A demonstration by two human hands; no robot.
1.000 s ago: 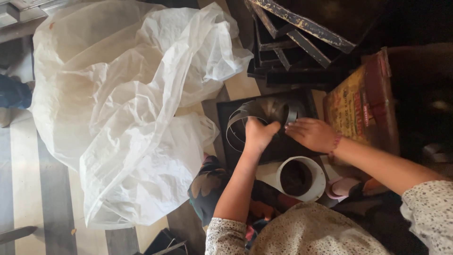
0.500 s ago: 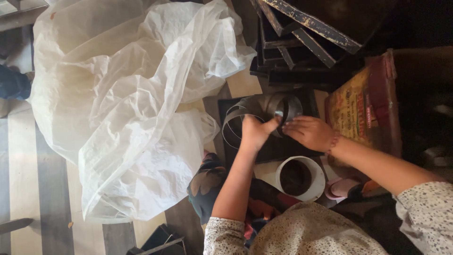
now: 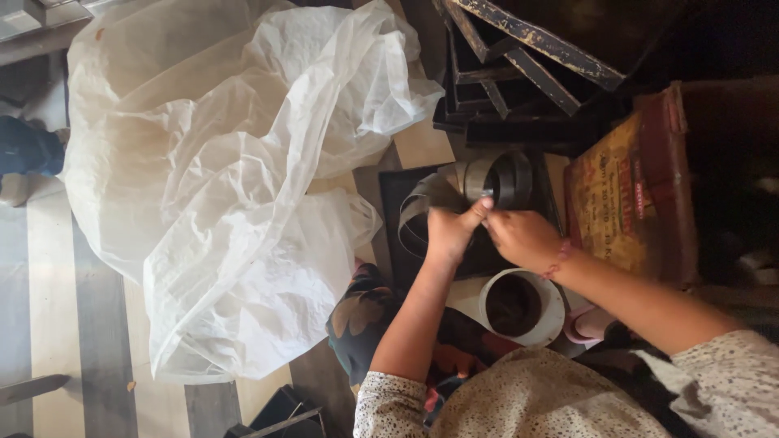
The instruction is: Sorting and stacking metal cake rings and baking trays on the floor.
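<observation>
Your left hand (image 3: 449, 234) and right hand (image 3: 523, 237) meet over a black tray (image 3: 391, 212) on the floor, both working on a dark band (image 3: 505, 178) coiled into a ring. The left thumb presses up against the ring's near edge, fingers curled tight around the loose tail of the band that loops away to the left; the right hand is closed low on the same strip, just below the ring. So both hands are pinched narrow on the band, though exactly which fingers carry it is hidden.

Judging by its sheen and the way it keeps a clean curve, the band looks thin, light and springy rather than soft: it will likely want to uncoil if you ease off, and its edges may be slick or sharp. Hold it by the flat faces near where the layers overlap, not by the rim.

A white cup (image 3: 522, 307) with dark contents stands just beside your right wrist, a large clear plastic sheet (image 3: 235, 178) lies crumpled well to the left, and a red and yellow box (image 3: 629, 203) sits to the right
</observation>
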